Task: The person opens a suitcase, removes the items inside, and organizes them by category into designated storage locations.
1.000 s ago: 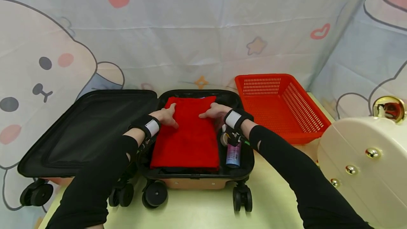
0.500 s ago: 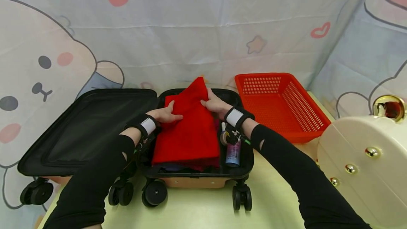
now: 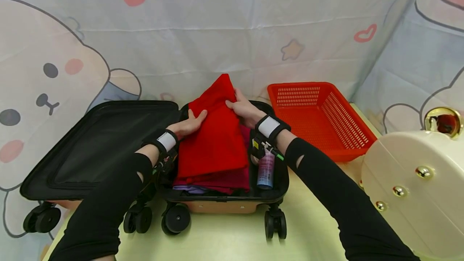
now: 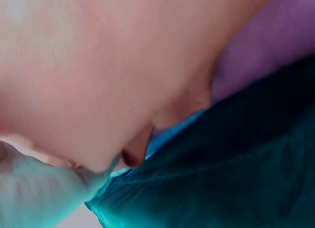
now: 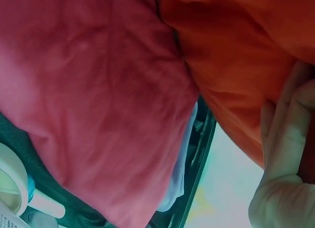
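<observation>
Both hands hold a folded red cloth over the right half of an open suitcase. My left hand grips its left edge, thumb on top, fingers underneath and hidden. At the upper right edge, my right hand pinches it, thumb on the front and the other fingers behind. The cloth's far end rises above the suitcase rim, while its near edge hangs close over a crimson cloth. Some lavender cloth shows below that. The left wrist view is mostly filled by the hand's skin.
A spray can and a roll of tape lie at the suitcase's right side. The black lid half lies open to the left. A red basket stands to the right, behind a cream rounded case.
The red cloth has gone from lying flat to being lifted and tilted, far end up. The right hand has moved up and away, the left slightly up. Crimson and lavender cloth below became visible.
</observation>
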The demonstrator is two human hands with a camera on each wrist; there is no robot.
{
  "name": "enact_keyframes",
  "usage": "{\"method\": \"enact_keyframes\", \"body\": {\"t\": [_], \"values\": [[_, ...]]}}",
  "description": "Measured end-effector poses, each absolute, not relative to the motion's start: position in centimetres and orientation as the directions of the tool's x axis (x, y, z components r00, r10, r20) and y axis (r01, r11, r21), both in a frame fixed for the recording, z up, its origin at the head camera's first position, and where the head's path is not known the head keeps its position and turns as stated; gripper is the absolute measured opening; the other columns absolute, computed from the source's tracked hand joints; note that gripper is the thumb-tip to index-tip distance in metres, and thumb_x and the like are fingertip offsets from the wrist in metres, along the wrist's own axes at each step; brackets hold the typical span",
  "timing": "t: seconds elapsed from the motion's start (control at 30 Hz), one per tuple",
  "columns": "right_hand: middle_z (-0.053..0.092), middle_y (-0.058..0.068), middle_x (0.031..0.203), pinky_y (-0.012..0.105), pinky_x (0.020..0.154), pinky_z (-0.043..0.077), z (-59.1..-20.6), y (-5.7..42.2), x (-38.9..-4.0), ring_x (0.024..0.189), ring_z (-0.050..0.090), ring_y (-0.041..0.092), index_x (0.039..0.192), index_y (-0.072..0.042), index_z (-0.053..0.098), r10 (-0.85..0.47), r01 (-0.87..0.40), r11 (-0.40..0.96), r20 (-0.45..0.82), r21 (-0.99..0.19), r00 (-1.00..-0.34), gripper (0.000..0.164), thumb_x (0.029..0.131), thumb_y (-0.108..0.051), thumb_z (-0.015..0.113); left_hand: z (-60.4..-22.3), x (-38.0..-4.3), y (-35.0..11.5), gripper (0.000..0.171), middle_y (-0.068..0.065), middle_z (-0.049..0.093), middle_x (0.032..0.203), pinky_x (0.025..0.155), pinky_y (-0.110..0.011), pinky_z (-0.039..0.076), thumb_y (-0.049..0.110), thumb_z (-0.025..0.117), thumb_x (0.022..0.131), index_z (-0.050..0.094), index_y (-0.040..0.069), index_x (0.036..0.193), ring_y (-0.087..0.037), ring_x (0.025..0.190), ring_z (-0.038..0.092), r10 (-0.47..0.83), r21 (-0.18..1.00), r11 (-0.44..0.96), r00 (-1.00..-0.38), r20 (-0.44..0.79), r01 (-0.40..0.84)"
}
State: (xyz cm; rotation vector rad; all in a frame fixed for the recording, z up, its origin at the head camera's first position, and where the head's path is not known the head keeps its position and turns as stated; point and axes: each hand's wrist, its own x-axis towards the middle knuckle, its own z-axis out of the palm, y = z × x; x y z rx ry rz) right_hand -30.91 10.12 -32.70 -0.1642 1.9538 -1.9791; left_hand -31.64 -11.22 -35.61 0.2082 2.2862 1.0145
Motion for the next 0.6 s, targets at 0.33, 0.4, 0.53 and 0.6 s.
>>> {"method": "enact_keyframes", "body": {"t": [0.33,0.4,0.53,0.6], "values": [[0.024,0.017,0.159,0.041,0.108,0.033,-33.0,10.9,-31.3,0.137,0.034,0.030,0.153,-0.013,0.013,-0.303,0.197,0.010,-0.190,-0.980,-0.934,0.049,0.109,-0.009,0.033,-40.0,-34.7,-11.5,0.108,-0.021,-0.017,0.168,0.127,-0.055,0.010,0.076,0.022,0.095,-0.030,0.000,0.153,-0.040,0.157,-0.002,0.279,0.635,0.751,-0.785,-0.554,-0.181],[0.022,0.017,0.160,0.044,0.113,0.031,-33.1,11.2,-31.3,0.140,0.032,0.032,0.155,-0.014,0.011,-0.293,0.203,0.023,-0.201,-0.979,-0.935,0.052,0.108,-0.009,0.033,-42.8,-37.1,-12.3,0.118,-0.020,-0.011,0.168,0.125,-0.056,0.020,0.083,0.024,0.089,-0.028,0.000,0.154,-0.040,0.156,0.008,0.268,0.608,0.771,-0.770,-0.579,-0.189],[0.021,0.016,0.162,0.049,0.122,0.025,-33.7,11.6,-31.3,0.146,0.028,0.034,0.157,-0.014,0.008,-0.265,0.227,0.062,-0.235,-0.972,-0.935,0.055,0.108,-0.008,0.034,-42.8,-37.0,-12.7,0.112,-0.026,0.023,0.158,0.106,-0.058,0.046,0.081,0.033,0.090,0.002,-0.001,0.160,-0.046,0.138,0.038,0.231,0.568,0.797,-0.764,-0.603,-0.207],[0.021,0.016,0.162,0.049,0.123,0.024,-34.1,11.8,-31.3,0.146,0.027,0.033,0.156,-0.013,0.009,-0.256,0.233,0.080,-0.246,-0.969,-0.935,0.055,0.108,-0.008,0.034,-39.9,-34.4,-12.1,0.095,-0.029,0.030,0.152,0.102,-0.058,0.050,0.067,0.037,0.098,0.011,-0.002,0.158,-0.048,0.133,0.043,0.222,0.572,0.786,-0.757,-0.615,-0.235]]}}
